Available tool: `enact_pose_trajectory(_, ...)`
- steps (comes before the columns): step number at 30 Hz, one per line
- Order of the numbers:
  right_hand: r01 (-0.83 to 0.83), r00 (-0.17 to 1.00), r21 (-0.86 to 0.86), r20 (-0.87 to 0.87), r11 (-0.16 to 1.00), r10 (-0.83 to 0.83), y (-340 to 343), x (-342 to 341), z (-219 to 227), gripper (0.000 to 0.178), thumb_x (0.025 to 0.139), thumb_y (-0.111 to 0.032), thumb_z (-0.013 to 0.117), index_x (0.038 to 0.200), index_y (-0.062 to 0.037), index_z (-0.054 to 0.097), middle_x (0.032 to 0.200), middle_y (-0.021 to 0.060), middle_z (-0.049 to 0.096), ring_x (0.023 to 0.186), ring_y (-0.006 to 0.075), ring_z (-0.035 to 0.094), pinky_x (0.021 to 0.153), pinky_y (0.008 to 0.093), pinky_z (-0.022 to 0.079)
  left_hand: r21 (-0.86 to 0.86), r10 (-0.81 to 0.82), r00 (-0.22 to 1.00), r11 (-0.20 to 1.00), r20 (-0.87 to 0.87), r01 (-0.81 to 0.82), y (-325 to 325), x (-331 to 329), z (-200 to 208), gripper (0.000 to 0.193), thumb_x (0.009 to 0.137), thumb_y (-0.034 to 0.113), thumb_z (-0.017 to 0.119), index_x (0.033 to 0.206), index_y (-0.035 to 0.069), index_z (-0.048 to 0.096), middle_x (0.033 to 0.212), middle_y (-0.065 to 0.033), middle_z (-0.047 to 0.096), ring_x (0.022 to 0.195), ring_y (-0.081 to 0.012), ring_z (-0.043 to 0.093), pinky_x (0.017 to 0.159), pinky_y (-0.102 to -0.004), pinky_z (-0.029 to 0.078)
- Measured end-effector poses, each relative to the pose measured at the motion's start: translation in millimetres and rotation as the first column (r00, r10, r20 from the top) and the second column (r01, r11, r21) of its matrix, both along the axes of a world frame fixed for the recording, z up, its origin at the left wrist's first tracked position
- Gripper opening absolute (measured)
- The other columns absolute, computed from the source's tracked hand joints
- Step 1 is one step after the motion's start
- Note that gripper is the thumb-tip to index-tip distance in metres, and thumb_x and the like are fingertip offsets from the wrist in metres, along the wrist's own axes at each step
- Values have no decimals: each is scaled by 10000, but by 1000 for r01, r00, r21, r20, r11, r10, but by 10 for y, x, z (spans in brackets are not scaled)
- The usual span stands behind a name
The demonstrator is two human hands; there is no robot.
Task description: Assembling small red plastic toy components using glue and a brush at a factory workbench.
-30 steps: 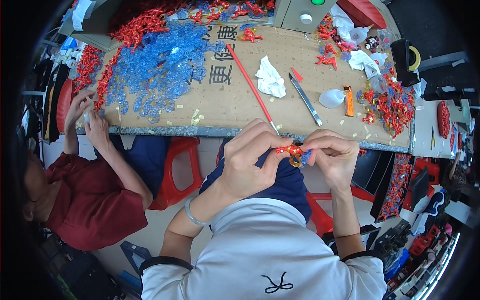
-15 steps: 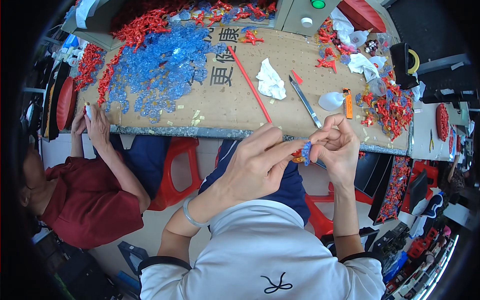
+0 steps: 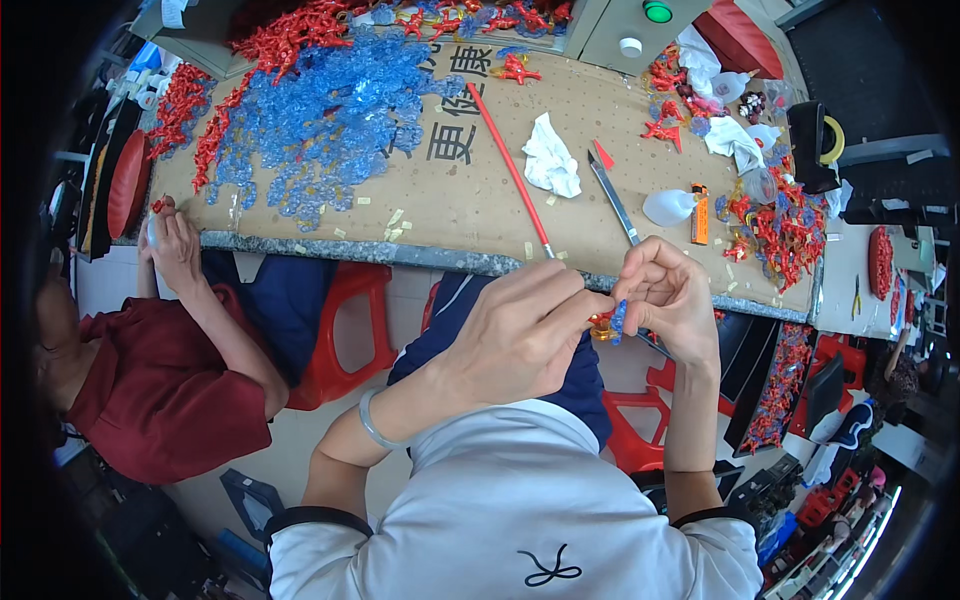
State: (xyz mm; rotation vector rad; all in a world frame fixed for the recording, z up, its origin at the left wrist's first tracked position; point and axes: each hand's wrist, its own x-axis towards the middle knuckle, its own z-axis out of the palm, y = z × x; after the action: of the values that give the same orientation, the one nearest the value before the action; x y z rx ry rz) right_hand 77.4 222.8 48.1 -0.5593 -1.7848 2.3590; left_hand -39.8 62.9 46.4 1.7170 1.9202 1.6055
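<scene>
Just off the table's front edge, both hands close on one small plastic figure [image 3: 618, 318] of red, amber and clear blue parts. My left hand [image 3: 525, 325] pinches its red and amber side between thumb and forefinger. On the blue side are the thumb and fingers of my right hand [image 3: 672, 298]. Fingers cover much of the figure. A thin red stick [image 3: 510, 168] with a metal end points toward my left hand. Beyond my right hand lie a slim metal blade tool [image 3: 614, 200] beside a red tip, a white squeeze bottle [image 3: 666, 207] and an orange box [image 3: 699, 215].
Blue clear pieces [image 3: 320, 120] are heaped at the left, beside red figures [image 3: 290, 40]. More red and blue figures [image 3: 780, 225] pile up at the right. A crumpled tissue [image 3: 551, 155] lies mid-table. A co-worker's hands [image 3: 174, 245] hold a small bottle at the left.
The figure has turned, so its blue part shows more edge-on between my fingers. The co-worker's hands have shifted slightly left and down. My view has shifted a little.
</scene>
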Motion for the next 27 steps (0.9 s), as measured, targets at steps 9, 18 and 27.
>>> enact_pose_trajectory(9, -40, 999, -64, 23, 997, 42, 37, -16, -14, 435, 661, -122, 837, 941, 24, 538, 772, 84, 639, 589, 72, 596, 466, 153, 464, 7, 1, 1000, 1000, 25, -1, -8, 3, 17, 281, 615, -109, 608, 874, -6, 641, 664, -85, 492, 572, -241, 480, 516, -335, 402)
enact_pose_trajectory(18, -67, 997, -152, -36, 986, 63, 42, -39, -73, 349, 773, -99, 744, 1030, 35, 549, 765, 76, 644, 642, 99, 614, 588, 209, 500, -130, -25, 869, 986, 494, 102, -59, -39, -22, 183, 729, -60, 590, 903, -12, 613, 790, -101, 603, 660, -195, 575, 579, -310, 442)
enact_pose_trajectory(27, -48, 998, -324, 17, 945, 57, -18, -72, -151, 237, 877, -101, 623, 1055, 37, 550, 724, 74, 631, 587, 110, 590, 536, 226, 465, -12, -63, 320, 974, 945, 226, -82, 9, -74, 158, 803, -48, 542, 949, -56, 600, 899, -79, 652, 861, -104, 614, 808, -252, 481)
